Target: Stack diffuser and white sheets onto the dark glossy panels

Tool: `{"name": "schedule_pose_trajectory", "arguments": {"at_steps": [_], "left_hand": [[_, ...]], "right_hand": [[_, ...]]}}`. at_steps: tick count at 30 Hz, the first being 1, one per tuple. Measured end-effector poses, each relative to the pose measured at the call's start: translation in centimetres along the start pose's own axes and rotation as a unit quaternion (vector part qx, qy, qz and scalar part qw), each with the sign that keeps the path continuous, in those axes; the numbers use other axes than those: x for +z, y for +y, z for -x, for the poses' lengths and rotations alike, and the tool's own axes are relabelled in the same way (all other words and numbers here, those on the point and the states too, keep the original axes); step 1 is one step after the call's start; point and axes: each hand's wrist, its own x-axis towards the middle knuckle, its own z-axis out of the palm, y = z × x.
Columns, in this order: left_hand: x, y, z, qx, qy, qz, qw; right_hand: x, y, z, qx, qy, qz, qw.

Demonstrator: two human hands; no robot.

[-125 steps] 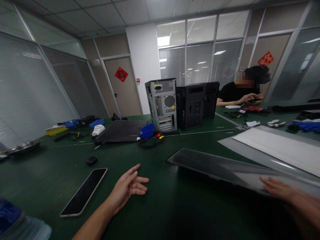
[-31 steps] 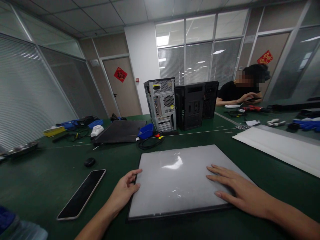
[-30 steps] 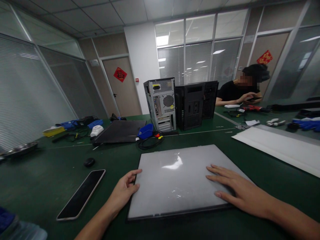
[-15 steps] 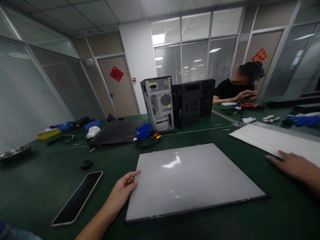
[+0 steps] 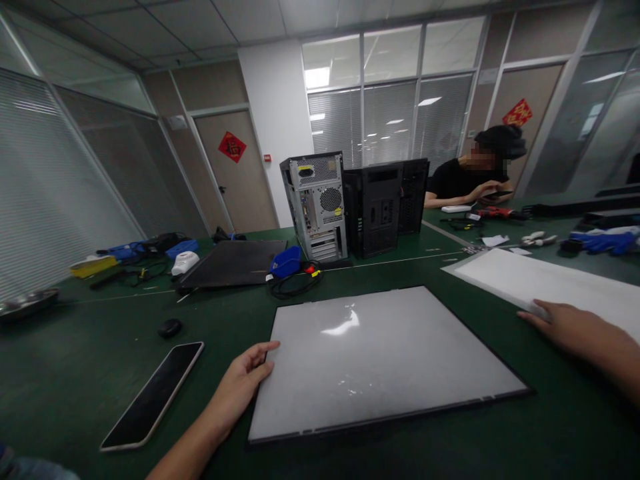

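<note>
A grey flat panel (image 5: 380, 357) with a thin black rim lies on the green table (image 5: 90, 353) in front of me. My left hand (image 5: 239, 385) rests against the panel's left edge, thumb on top and fingers curled around the rim. My right hand (image 5: 567, 328) reaches out to the right and grips the near edge of a large white sheet (image 5: 550, 283), whose edge covers my fingertips.
A phone (image 5: 153, 393) lies face up left of my left hand, with a small black object (image 5: 169, 327) beyond it. Further back are a dark panel (image 5: 235, 262), a blue bin (image 5: 286, 261) with cables, and computer cases (image 5: 357, 207). A person (image 5: 470, 177) sits at the far right among tools.
My right hand left the grey panel and moved right to the white sheet's edge; that sheet has shifted slightly toward me. My left hand stayed at the panel's left edge.
</note>
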Motion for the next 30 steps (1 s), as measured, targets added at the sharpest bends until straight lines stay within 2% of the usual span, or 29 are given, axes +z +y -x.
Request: {"name": "schedule_pose_trajectory", "arguments": {"at_steps": [3, 6, 11, 13, 17, 20, 22, 24, 25, 30], "left_hand": [[0.0, 0.0, 0.0, 0.002, 0.003, 0.002, 1.000], [0.1, 0.2, 0.1, -0.007, 0.010, -0.001, 1.000], [0.0, 0.1, 0.1, -0.007, 0.021, 0.011, 1.000], [-0.2, -0.2, -0.1, -0.006, 0.022, 0.017, 1.000], [-0.3, -0.4, -0.3, -0.009, 0.016, 0.023, 1.000], [-0.3, -0.3, -0.3, 0.000, 0.018, 0.023, 1.000], [-0.2, -0.2, -0.3, 0.006, 0.016, 0.017, 1.000], [-0.1, -0.1, -0.2, 0.003, 0.009, 0.007, 1.000], [-0.1, -0.1, -0.2, 0.001, 0.006, 0.005, 1.000], [0.0, -0.3, -0.3, 0.001, -0.010, 0.020, 1.000]], "right_hand": [[-1.5, -2.1, 0.9, -0.017, -0.069, 0.006, 0.997], [-3.4, -5.6, 2.4, -0.048, -0.093, 0.016, 0.994], [-5.1, -12.7, 6.3, -0.192, -0.102, -0.006, 0.976], [-5.6, -15.4, 8.2, -0.275, -0.112, -0.034, 0.954], [-7.2, -19.5, 11.6, -0.436, -0.139, -0.126, 0.880], [-8.3, -21.0, 13.2, -0.498, -0.172, -0.160, 0.835], [-8.4, -21.1, 13.6, -0.517, -0.192, -0.172, 0.816], [-8.0, -20.8, 13.4, -0.509, -0.196, -0.183, 0.818], [-7.6, -20.5, 13.1, -0.494, -0.188, -0.187, 0.828], [-5.7, -18.1, 10.5, -0.382, -0.103, -0.160, 0.905]]}}
